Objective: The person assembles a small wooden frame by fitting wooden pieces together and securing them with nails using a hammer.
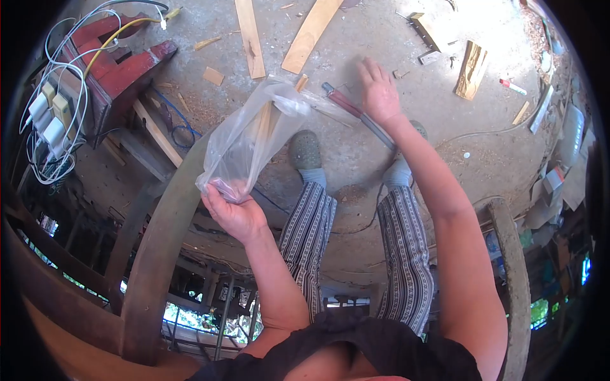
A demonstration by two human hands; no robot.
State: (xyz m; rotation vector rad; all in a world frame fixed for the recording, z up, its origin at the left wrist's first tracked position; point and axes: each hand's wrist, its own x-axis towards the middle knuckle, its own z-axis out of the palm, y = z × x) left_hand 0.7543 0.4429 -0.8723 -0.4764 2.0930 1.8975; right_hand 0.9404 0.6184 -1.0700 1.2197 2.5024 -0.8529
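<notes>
My left hand (236,213) is closed on the bottom end of a clear plastic bag (244,143), which stretches up and away from my fingers. A narrow wooden strip (302,82) shows at the bag's far end, and its length appears through the plastic. My right hand (380,92) reaches out over the concrete floor with its fingers extended and nothing in them. Just left of it lies a long tool with a dull red section (344,103) and grey ends, pointing toward my right foot.
Two flat boards (250,38) (311,35) lie ahead. A rough wood block (471,71) and a marker-like red-and-white stick (512,86) are to the right. On the left stands a red metal machine (105,76) with tangled white cables (47,162). Curved chair arms (162,254) flank me.
</notes>
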